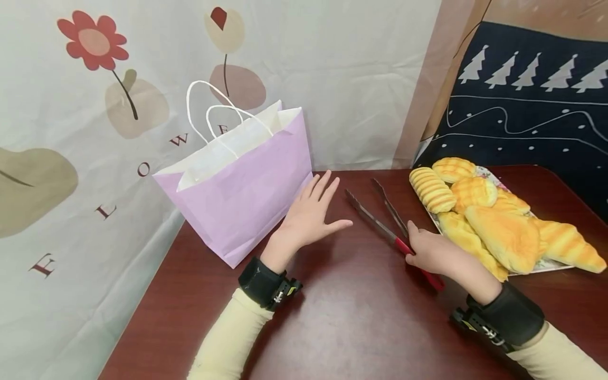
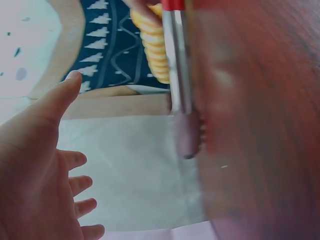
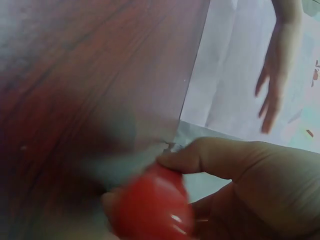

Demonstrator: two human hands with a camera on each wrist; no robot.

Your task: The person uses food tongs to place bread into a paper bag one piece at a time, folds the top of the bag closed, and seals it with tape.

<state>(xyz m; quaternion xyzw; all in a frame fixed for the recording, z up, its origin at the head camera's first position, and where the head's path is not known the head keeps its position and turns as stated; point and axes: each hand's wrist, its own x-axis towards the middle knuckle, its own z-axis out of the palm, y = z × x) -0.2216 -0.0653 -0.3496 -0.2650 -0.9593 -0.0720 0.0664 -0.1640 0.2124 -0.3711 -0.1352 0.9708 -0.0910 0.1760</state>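
My right hand (image 1: pixel 434 250) grips a pair of metal tongs (image 1: pixel 375 221) by the red handle, thumb and fingers around it. The tongs' two arms are spread and point away from me, towards the back of the table. In the right wrist view the red handle (image 3: pixel 155 205) sits under the thumb. My left hand (image 1: pixel 309 214) is spread with straight fingers and holds nothing; in the head view it overlaps the right end of a lilac paper bag (image 1: pixel 247 190). Upright with white cord handles, the bag gapes at the top and leans slightly. Its bottom inside is hidden.
To the right, a flowered tray (image 1: pixel 553 266) carries several bread pieces, among them a ridged roll (image 1: pixel 432 190) and a triangular one (image 1: pixel 505 240). A printed cloth (image 1: pixel 351 79) hangs behind the dark red wooden table (image 1: pixel 351 316), with a navy tree-patterned cloth (image 1: pixel 518 113) at right.
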